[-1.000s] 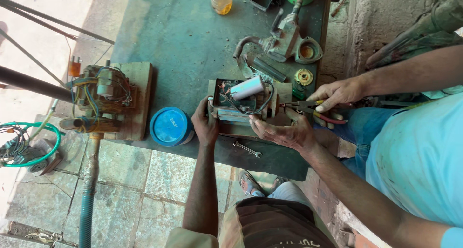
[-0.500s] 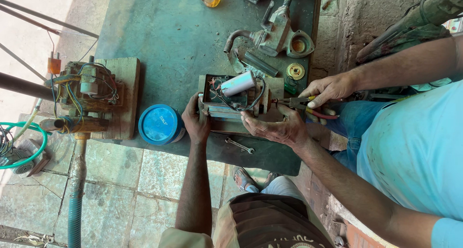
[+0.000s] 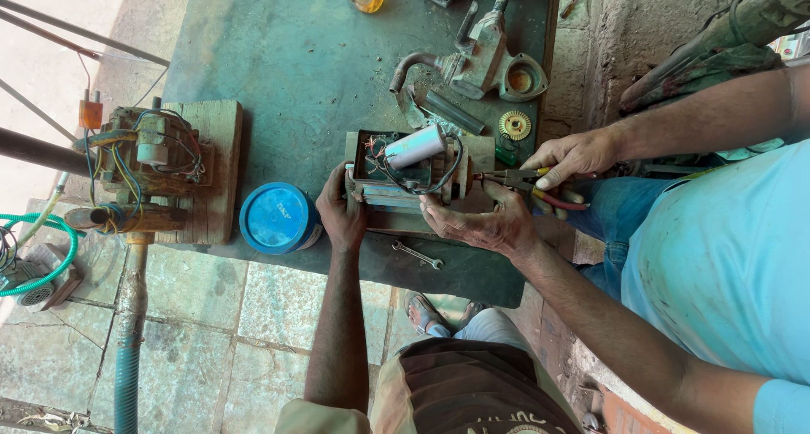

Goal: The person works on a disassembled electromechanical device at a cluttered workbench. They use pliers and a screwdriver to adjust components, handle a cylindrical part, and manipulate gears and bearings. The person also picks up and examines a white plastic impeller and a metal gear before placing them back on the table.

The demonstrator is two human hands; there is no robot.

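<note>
As I face it, motor (image 3: 409, 168): on bench, 9 o'clock from both hands.
Right hand (image 3: 574, 157): closed round pliers (image 3: 523, 179), tips pointing to 9 o'clock.
Left hand (image 3: 485, 223): palm open, empty, nearer motor.

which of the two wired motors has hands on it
The central motor, white cylinder on top, between a co-worker's hand and the left hand; the wooden-board motor is untouched.
</note>
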